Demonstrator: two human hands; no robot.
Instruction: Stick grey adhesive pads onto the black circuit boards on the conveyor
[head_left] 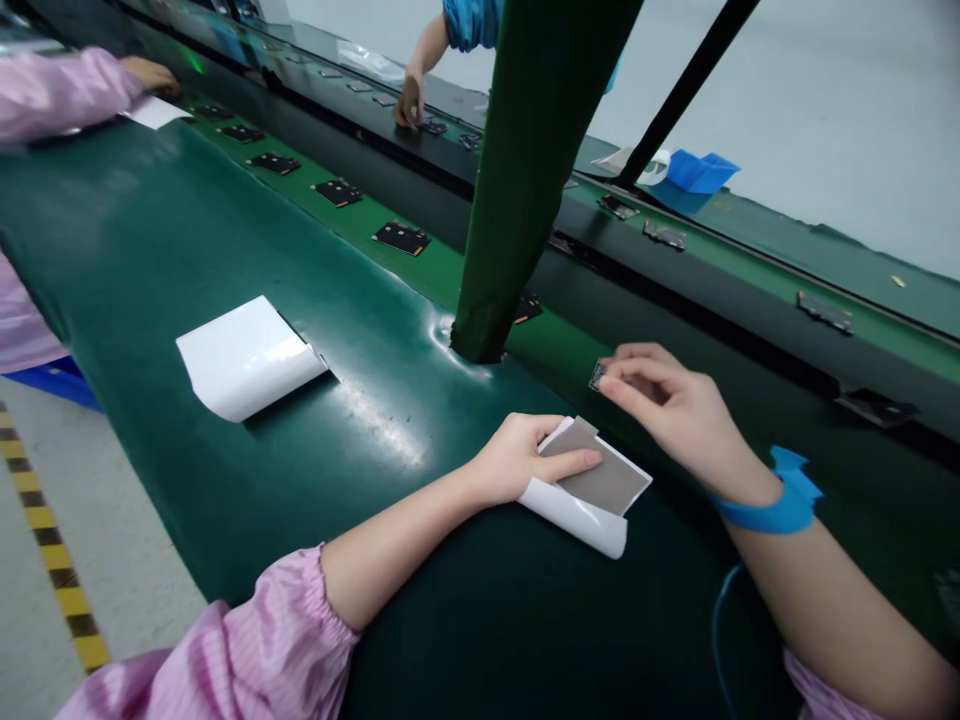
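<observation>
My left hand (517, 460) is closed on a white sheet with a rolled edge. A flat grey rectangular piece (611, 485) lies on that sheet, and my thumb presses on it. To the right and slightly farther away, my right hand (679, 405) pinches a small dark circuit board (596, 376) between thumb and fingertips. Most of this board is hidden by the fingers. It is held apart from the sheet, over the green conveyor strip. A blue wrist strap (772, 512) with a cord is on my right wrist.
A curled white sheet (240, 360) lies on the green bench mat (150, 260). A green post (517, 180) rises between bench and conveyor. Several dark circuit boards (401, 237) line the conveyor. Co-workers' hands (410, 100) are at the far side and upper left. A blue bin (701, 172) stands behind.
</observation>
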